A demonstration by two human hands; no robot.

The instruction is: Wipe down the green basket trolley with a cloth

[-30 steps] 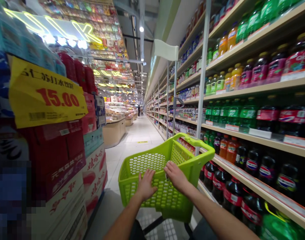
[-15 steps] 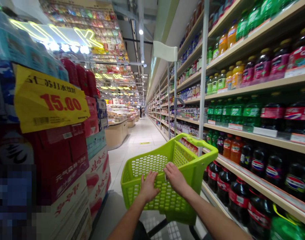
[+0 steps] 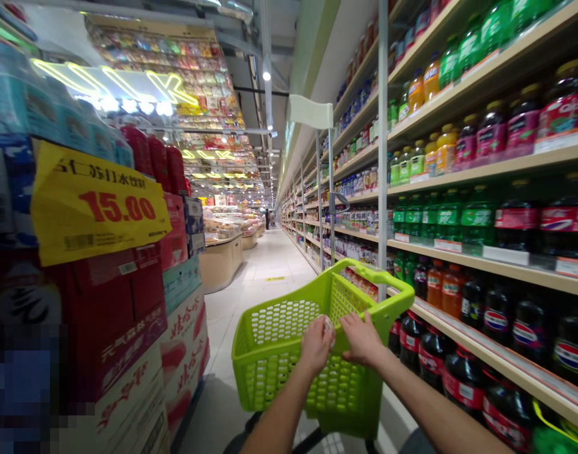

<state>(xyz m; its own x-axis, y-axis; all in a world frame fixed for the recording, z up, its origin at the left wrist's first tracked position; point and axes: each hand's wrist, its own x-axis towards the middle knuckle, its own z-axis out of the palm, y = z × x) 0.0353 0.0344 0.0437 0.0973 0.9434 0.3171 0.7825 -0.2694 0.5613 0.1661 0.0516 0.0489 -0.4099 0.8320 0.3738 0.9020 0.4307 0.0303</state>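
Observation:
The green shopping cart (image 3: 274, 362) stands in front of me, its basket pierced with holes. My left hand (image 3: 316, 343) is closed at the near rim, its fingers curled around a small whitish thing too small to make out. Just to its right, my right hand (image 3: 365, 339) lies over the same rim, fingers a little apart, with nothing visible in it. No goods show in the visible part of the basket.
Shelves of drink bottles (image 3: 459, 214) line the right side. Stacked drink cartons (image 3: 185, 325) with a yellow price sign (image 3: 100, 205) rise on the left. Along the tiled aisle (image 3: 265, 258) stand display counters (image 3: 223, 261); a person (image 3: 267, 219) is far off.
Both hands have moved right along the cart's rim. My left hand has closed; the whitish thing, earlier by my right fingers, now shows at my left hand. The view has tilted up slightly.

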